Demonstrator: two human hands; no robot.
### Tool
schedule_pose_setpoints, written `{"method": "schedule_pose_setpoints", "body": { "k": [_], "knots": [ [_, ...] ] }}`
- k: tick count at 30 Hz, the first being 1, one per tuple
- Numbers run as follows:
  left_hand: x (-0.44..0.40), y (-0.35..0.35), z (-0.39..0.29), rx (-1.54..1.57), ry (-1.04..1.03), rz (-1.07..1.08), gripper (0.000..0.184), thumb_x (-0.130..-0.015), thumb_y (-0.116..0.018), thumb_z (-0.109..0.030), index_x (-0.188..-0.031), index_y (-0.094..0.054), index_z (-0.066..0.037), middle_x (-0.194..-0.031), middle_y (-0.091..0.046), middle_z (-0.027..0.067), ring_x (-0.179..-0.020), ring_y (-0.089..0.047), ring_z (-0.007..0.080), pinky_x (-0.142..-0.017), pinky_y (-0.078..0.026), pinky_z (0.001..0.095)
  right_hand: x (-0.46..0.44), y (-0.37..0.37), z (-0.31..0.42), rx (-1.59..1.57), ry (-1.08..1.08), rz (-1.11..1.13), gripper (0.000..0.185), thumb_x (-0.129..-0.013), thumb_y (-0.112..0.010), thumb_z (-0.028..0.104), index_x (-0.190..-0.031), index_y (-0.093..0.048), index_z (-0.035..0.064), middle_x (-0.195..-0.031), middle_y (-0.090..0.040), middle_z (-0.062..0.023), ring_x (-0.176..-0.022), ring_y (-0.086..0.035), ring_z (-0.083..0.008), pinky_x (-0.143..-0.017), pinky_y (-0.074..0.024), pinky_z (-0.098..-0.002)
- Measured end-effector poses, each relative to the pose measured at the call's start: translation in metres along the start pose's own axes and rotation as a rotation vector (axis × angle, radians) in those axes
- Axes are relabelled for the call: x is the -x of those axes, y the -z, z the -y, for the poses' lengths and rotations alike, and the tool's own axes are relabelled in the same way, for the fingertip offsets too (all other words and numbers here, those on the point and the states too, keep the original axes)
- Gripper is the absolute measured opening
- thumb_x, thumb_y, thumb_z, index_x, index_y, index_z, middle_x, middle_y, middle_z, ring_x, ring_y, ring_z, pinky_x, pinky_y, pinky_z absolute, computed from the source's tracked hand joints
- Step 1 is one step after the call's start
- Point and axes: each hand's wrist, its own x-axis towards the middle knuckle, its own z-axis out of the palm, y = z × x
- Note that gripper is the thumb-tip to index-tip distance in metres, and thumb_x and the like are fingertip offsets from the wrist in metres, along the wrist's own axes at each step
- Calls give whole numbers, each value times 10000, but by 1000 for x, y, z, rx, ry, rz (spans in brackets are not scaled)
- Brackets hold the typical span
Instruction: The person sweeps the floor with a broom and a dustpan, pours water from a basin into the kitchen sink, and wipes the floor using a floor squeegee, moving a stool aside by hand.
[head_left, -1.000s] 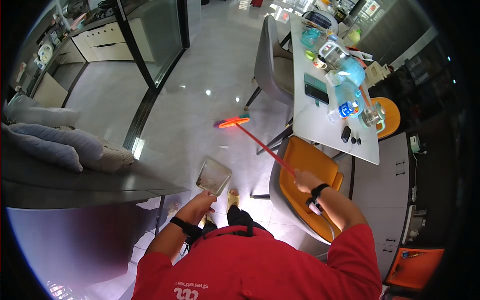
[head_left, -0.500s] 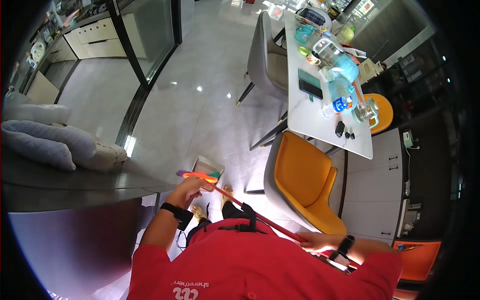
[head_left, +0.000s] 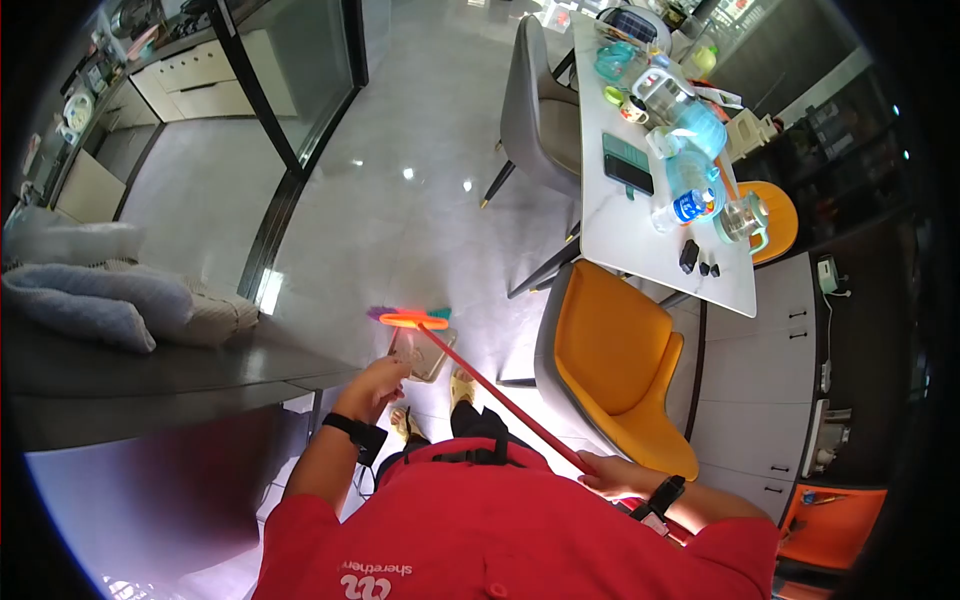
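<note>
My right hand (head_left: 612, 474) is closed round the red handle of a broom (head_left: 505, 400), which slants from the lower right up to its head. The orange broom head (head_left: 413, 321), with purple and teal bristles, is at the far edge of a dustpan (head_left: 428, 358) and overlaps it in view. My left hand (head_left: 375, 388) is closed just left of the dustpan, near its dark upright handle; the grip inside the fingers is partly hidden. The dustpan lies in front of my feet, with small debris faintly visible in it.
An orange chair (head_left: 610, 340) stands at the right, beside a white table (head_left: 625, 235) holding a phone, bottles and jugs. A grey chair (head_left: 535, 120) is farther off. At the left, a dark ledge (head_left: 180, 375) bears folded cushions (head_left: 90, 300). A glass door's track (head_left: 275, 235) crosses the floor.
The broom head has come from the open floor back to the dustpan, passing over it near my left hand, and now sits at its far edge. My right hand has moved down toward my waist.
</note>
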Motion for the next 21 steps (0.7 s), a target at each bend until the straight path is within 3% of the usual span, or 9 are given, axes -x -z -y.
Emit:
{"method": "schedule_pose_setpoints", "body": {
  "k": [2, 3, 5, 13, 15, 16, 17, 19, 21],
  "knots": [
    [1, 1, -2, 15, -1, 11, 213, -771, -479, -212, -875, -525, -31, -638, -474, 72, -480, -504, 170, -406, -386, 294, 2, 7, -3, -243, 117, 103, 109, -932, -412, 187, -898, -370, 92, -593, -402, 1, -492, -435, -108, -440, -395, -270],
    [-1, 1, 2, 22, 5, 11, 203, -773, -487, -218, -875, -525, -47, -652, -472, 67, -489, -483, 163, -415, -374, 283, 8, 12, -4, -597, 53, 244, 109, -945, -388, 194, -911, -379, 91, -591, -389, 19, -487, -414, -93, -438, -389, -248],
    [0, 1, 0, 23, -12, -3, 197, -769, -497, -222, -871, -529, -56, -654, -468, 58, -507, -461, 155, -431, -365, 273, 27, 27, 9, -730, 49, 283, 138, -952, -385, 214, -892, -379, 90, -595, -379, 26, -491, -404, -80, -438, -378, -236],
    [-23, 29, -11, 193, -39, -15, 141, -793, -496, -222, -794, -511, -82, -616, -521, 65, -463, -491, 162, -388, -373, 288, 1, 64, -3, -630, 201, 48, 209, -912, -467, 294, -1022, -472, 116, -637, -423, 22, -513, -446, -80, -451, -409, -237],
    [-13, 34, -32, 336, 2, -84, 117, -829, -449, -195, -849, -489, -87, -632, -533, 65, -470, -501, 126, -392, -382, 246, -10, 80, -9, -628, 253, 23, 212, -901, -471, 275, -1023, -465, 101, -624, -416, 21, -499, -435, -83, -438, -402, -242],
    [-9, 42, -40, 392, 26, -81, 168, -827, -443, -176, -953, -473, -69, -667, -561, 115, -445, -492, 124, -379, -382, 233, -10, 92, -7, -663, 235, 3, 229, -914, -457, 255, -1078, -444, 95, -615, -398, 26, -489, -418, -77, -429, -391, -236],
    [-4, 48, -46, 382, 17, -96, 168, -827, -443, -176, -953, -473, -69, -667, -561, 115, -445, -492, 124, -379, -382, 233, -11, 100, -6, -703, 216, -13, 253, -927, -443, 234, -1133, -423, 88, -606, -379, 31, -479, -400, -72, -419, -380, -231],
    [3, 59, -56, 499, -19, -121, 188, -826, -490, -209, -958, -477, -76, -699, -531, 83, -557, -589, 192, -363, -374, 229, -24, 110, -12, -784, 294, -33, 274, -931, -430, 215, -1169, -413, 79, -580, -374, 28, -459, -400, -76, -420, -382, -236],
    [7, 73, -61, 538, -42, -135, 242, -830, -477, -186, -1039, -452, -67, -736, -531, 104, -561, -591, 198, -356, -375, 215, -29, 128, -10, -789, 292, -85, 306, -934, -421, 201, -1210, -397, 71, -560, -364, 27, -444, -396, -81, -417, -375, -237]
  ]
}}
